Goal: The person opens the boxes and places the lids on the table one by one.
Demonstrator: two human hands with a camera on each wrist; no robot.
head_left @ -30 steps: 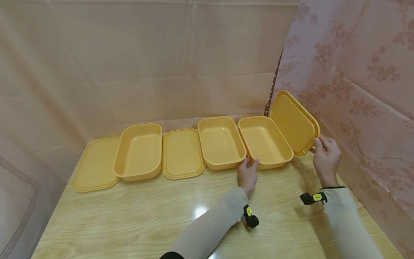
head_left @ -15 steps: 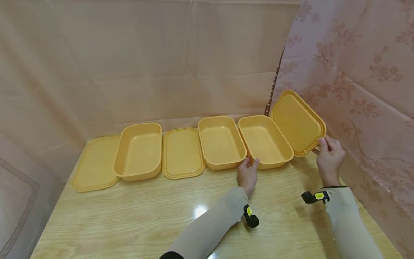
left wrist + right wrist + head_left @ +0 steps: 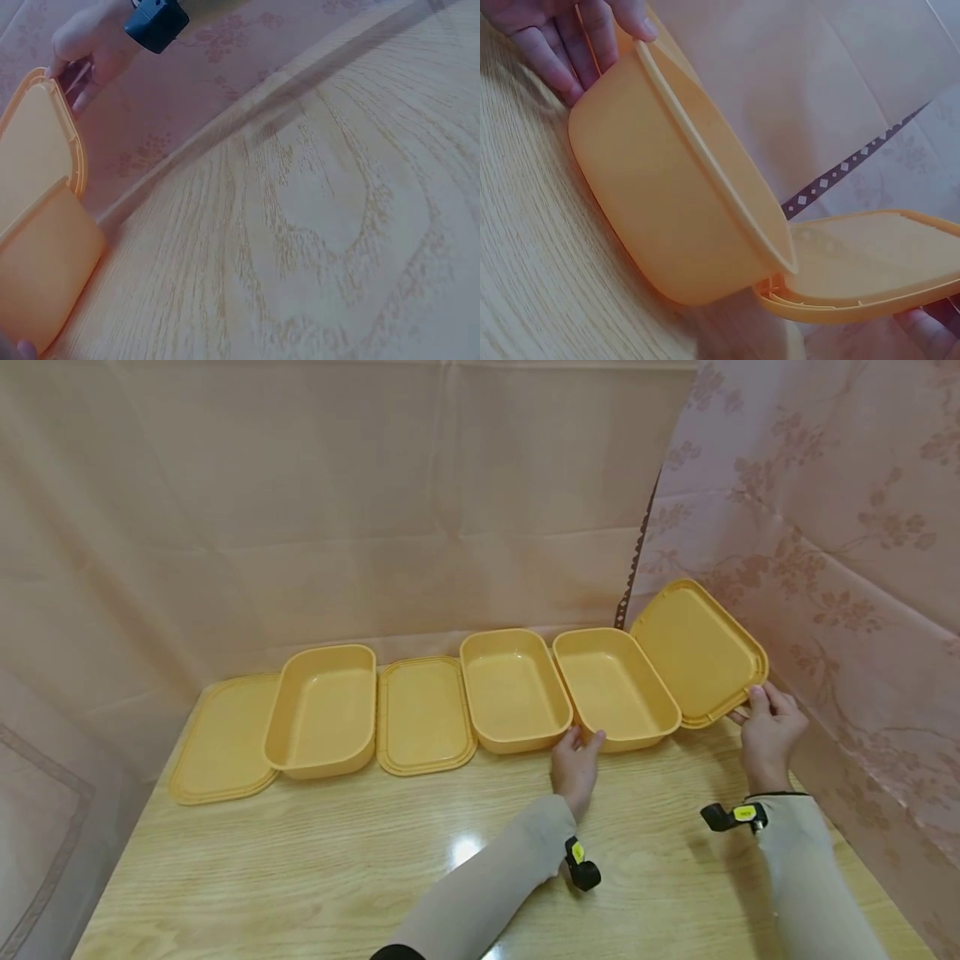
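Note:
The rightmost orange container [image 3: 615,689] stands open on the wooden table [image 3: 337,860]. My left hand [image 3: 583,740] grips its near-left corner, thumb over the rim, as the right wrist view shows with the left hand [image 3: 592,30] on the container [image 3: 682,187]. The container's lid [image 3: 699,652] leans outward to the right, hinged or resting along the container's right rim. My right hand [image 3: 752,703] pinches the lid's near-right edge. In the left wrist view the lid [image 3: 34,142] and the right hand [image 3: 86,45] sit at the upper left.
To the left stand a second container [image 3: 513,689], a flat lid [image 3: 423,714], a third container [image 3: 322,710] and another lid [image 3: 221,743]. A floral curtain [image 3: 840,568] hangs right beside the tilted lid. Pink cloth [image 3: 375,510] backs the table.
The lid has tipped further outward and down to the right, and my right hand has followed it rightward. My left hand has stayed on the container's corner.

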